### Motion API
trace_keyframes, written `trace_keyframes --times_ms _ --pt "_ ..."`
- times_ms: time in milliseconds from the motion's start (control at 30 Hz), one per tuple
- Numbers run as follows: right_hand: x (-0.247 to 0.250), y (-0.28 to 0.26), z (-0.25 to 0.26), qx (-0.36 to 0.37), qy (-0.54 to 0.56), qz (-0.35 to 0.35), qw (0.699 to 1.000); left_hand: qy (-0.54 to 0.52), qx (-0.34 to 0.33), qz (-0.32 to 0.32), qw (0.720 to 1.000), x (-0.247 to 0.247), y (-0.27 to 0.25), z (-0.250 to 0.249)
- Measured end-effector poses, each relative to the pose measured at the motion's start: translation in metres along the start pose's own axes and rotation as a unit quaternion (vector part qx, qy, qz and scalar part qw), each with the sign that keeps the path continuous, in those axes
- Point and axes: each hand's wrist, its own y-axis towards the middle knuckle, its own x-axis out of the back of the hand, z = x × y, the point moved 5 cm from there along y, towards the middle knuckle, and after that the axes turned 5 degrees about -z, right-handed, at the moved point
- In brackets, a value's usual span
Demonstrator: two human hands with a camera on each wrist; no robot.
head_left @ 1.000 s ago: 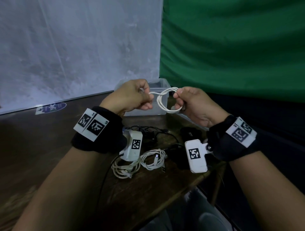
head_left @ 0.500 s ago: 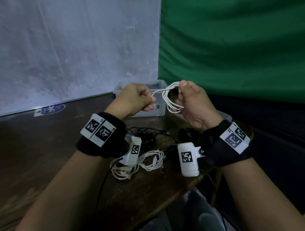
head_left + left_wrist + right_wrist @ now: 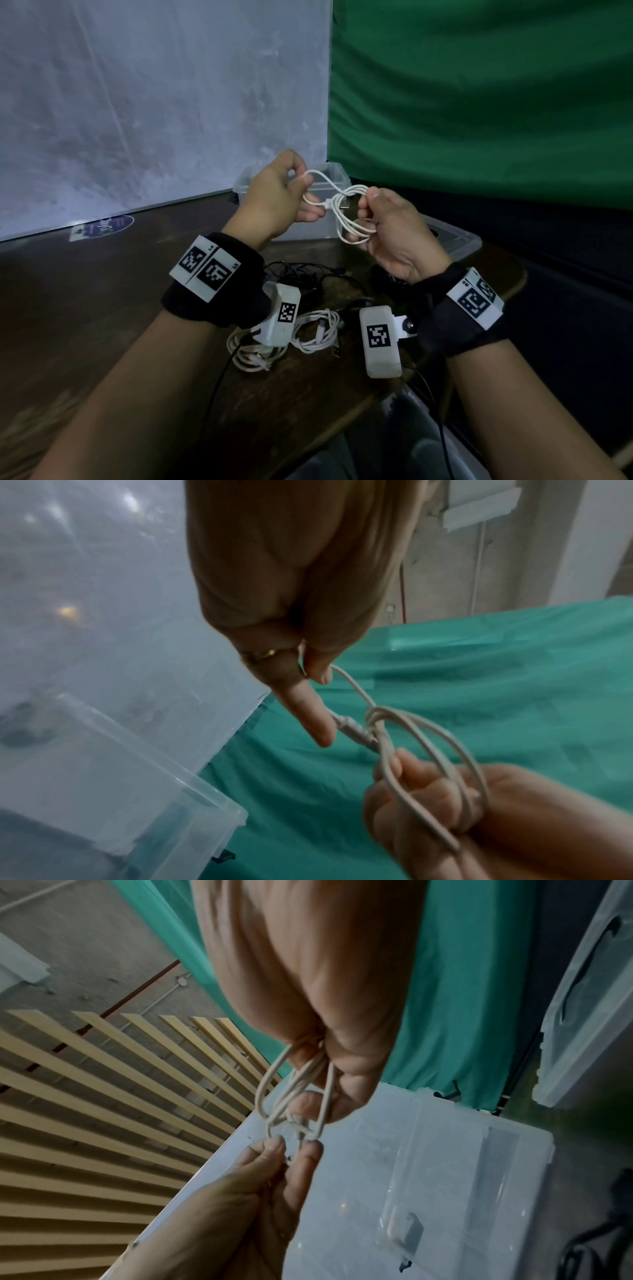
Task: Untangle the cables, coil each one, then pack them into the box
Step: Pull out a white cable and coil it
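Nearest the body, 2 coiled white cables lie on the table beside a black tangle, below both wrists. Above them, the right hand grips the white cable as a bundle of loops hanging roughly upright. The left hand pinches its free tail; the plug points right, toward the loops, so the left hand is nearer the end to tuck. Beyond, the clear box waits open. Compared with 0.5 s ago, the hands are farther apart and the tail is drawn out leftward, plug now exposed.
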Motion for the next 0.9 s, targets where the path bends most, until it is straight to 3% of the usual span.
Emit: trace_keyframes --times_ms 300,500,633,767,900 --pt "-0.011 -0.003 -0.003 -0.005 0.041 0.003 0.999 -0.134 0.092 0.047 0.986 -0.007 -0.007 0.008" --pt "-0.009 -0.002 0.000 0.008 0.090 -0.017 0.996 -0.065 0.134 0.126 0.981 -0.016 -0.012 0.015" --pt "-0.003 0.003 0.001 0.041 0.028 -0.050 0.998 -0.045 0.144 0.140 0.979 -0.017 -0.013 0.016" --pt "0.003 0.008 0.000 0.082 -0.053 -0.082 0.992 -0.092 0.169 0.166 0.967 -0.023 -0.017 0.012" --pt "0.002 0.010 -0.001 0.089 -0.054 -0.067 0.992 -0.135 0.176 0.164 0.961 -0.027 -0.017 0.009"
